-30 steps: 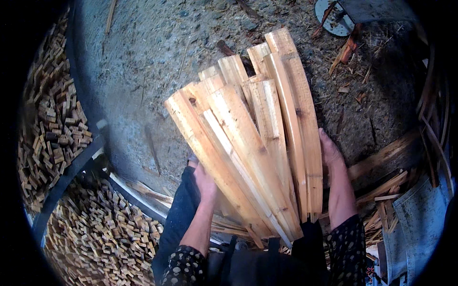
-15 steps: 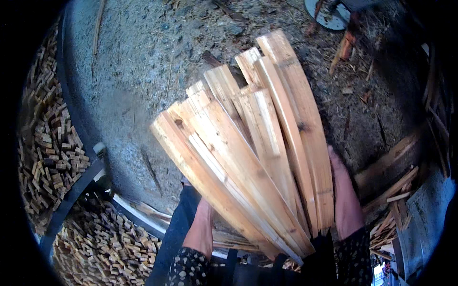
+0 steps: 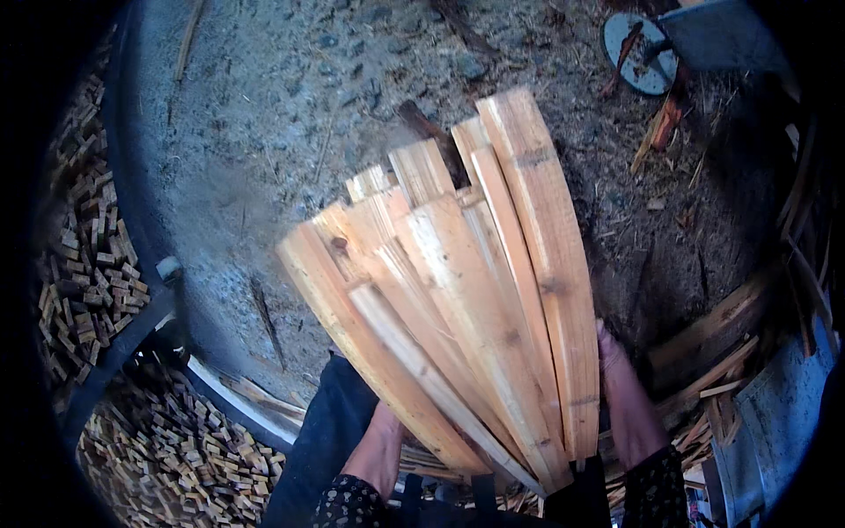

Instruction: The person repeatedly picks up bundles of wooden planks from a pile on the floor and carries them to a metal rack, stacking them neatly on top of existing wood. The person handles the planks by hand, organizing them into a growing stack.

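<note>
A large bundle of split wooden slats (image 3: 458, 308) lies across my two arms, held up in front of my body. The pale boards fan out toward the far side and narrow toward me; several have dark knots. My left hand (image 3: 384, 431) goes under the bundle's left edge, its fingers hidden by the wood. Along the right edge, my right hand (image 3: 613, 361) presses against the outermost board, and its fingers are mostly tucked behind it. Both hands carry the load together. Dark patterned sleeves cover my forearms.
Cut wood blocks (image 3: 185, 449) are heaped at lower left, with another heap (image 3: 97, 282) beyond a dark curved bar. A round metal disc (image 3: 640, 55) sits at far right. Loose slats (image 3: 713, 378) and a bluish sheet (image 3: 779, 422) lie at right. Dirt ground (image 3: 264, 114) stretches ahead.
The bundle's far end sits slightly lower in view, and some boards have shifted against each other. My right hand appears lower along the edge. The ground view has moved a little.
</note>
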Demonstrator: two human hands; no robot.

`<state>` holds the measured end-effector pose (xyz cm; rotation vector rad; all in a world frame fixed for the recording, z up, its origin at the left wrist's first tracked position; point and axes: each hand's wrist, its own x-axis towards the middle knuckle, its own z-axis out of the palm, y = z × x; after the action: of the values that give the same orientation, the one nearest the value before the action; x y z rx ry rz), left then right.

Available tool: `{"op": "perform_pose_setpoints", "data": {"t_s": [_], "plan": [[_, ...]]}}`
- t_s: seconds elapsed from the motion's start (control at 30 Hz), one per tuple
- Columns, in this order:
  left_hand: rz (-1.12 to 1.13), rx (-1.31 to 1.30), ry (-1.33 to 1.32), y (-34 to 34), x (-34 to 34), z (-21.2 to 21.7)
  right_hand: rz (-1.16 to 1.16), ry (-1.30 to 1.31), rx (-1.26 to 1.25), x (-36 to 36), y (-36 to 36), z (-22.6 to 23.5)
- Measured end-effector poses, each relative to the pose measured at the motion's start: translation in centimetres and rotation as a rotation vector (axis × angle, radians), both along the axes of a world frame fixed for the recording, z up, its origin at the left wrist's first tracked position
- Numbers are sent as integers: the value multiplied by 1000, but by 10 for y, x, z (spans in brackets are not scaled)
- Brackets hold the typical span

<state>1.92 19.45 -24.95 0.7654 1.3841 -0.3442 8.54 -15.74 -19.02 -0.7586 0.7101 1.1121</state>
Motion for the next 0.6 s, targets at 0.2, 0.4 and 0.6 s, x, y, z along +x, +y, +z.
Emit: {"op": "perform_pose_setpoints", "data": {"t_s": [0.2, 0.4, 0.6], "plan": [[27, 10, 10, -6, 0, 9, 27, 147, -30, -6, 0, 18], [103, -28, -14, -13, 17, 49, 127, 118, -7, 5, 13, 66], [220, -131, -110, -11, 66, 110, 241, 17, 33, 72, 47, 173]]}}
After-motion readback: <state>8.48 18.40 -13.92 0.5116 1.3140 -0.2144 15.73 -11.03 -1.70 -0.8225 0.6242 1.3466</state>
